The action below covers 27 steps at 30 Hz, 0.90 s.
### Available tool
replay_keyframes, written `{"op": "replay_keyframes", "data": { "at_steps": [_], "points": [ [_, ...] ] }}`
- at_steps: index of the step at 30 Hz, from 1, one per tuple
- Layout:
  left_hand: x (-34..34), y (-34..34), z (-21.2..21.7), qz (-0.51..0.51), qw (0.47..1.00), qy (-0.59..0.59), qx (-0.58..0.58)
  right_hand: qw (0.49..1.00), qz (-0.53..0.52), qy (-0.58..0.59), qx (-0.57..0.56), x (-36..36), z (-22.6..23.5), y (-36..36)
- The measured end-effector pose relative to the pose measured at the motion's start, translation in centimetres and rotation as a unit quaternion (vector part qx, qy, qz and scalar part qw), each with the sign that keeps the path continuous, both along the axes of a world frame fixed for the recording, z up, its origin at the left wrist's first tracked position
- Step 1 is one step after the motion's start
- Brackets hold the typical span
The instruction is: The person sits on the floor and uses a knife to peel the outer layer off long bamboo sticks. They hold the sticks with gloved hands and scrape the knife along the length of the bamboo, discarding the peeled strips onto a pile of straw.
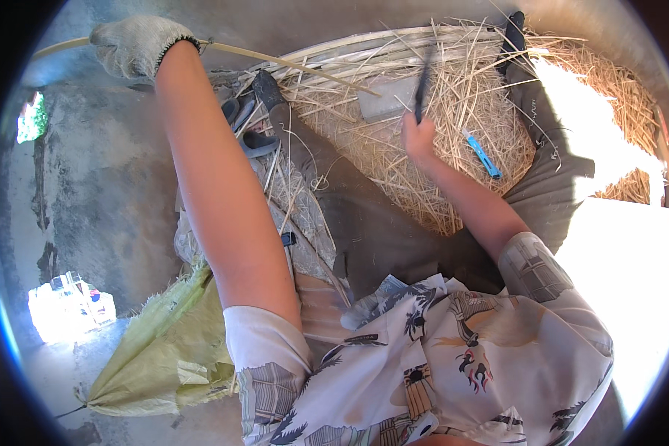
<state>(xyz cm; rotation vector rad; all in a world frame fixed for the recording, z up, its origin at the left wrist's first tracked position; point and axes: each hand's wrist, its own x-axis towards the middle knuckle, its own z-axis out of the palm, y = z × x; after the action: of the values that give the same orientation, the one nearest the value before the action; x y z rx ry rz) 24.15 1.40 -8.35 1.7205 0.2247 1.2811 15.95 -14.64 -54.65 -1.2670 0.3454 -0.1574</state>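
Observation:
My left hand (136,49), in a whitish knitted work glove, is raised at the upper left. Its fingers are wrapped round a long, thin, pale strip (290,65) that looks like split bamboo. The strip runs out past the glove on the left, and its other end hangs over a grey block (389,99). Bare, my right hand (419,138) is closed round a dark, narrow tool that looks like a knife (423,88), pointing away from me. The tool is somewhat blurred and its handle is hidden in the fist. Strip and tool are apart.
Pale shavings and strips (357,145) cover the floor between my outstretched legs. A blue utility knife (484,155) lies on them, right of my right hand. Grey sandals (256,143) sit beside my left leg. A yellow-green woven sack (167,349) lies lower left.

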Motion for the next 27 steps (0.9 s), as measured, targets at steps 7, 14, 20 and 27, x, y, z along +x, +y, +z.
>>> {"op": "replay_keyframes", "data": {
  "at_steps": [7, 14, 20, 27],
  "points": [
    [0.1, 1.0, -1.0, 0.064, 0.995, 0.058, 0.049, 0.901, 0.257, 0.157, -0.312, 0.9, 4.1, -2.6],
    [0.9, 1.1, -0.1, 0.136, 0.979, 0.120, 0.094, 0.987, -0.065, -0.124, -0.074, 2.3, 10.3, -1.4],
    [1.0, -0.3, 0.2, 0.330, 0.857, 0.264, 0.296, 0.882, 0.281, 0.195, -0.323, -0.8, -4.3, -4.3],
    [1.9, 4.3, -0.5, 0.270, 0.915, 0.234, 0.189, 0.972, 0.092, 0.042, -0.212, 1.4, 9.0, -4.1]
  ]
}}
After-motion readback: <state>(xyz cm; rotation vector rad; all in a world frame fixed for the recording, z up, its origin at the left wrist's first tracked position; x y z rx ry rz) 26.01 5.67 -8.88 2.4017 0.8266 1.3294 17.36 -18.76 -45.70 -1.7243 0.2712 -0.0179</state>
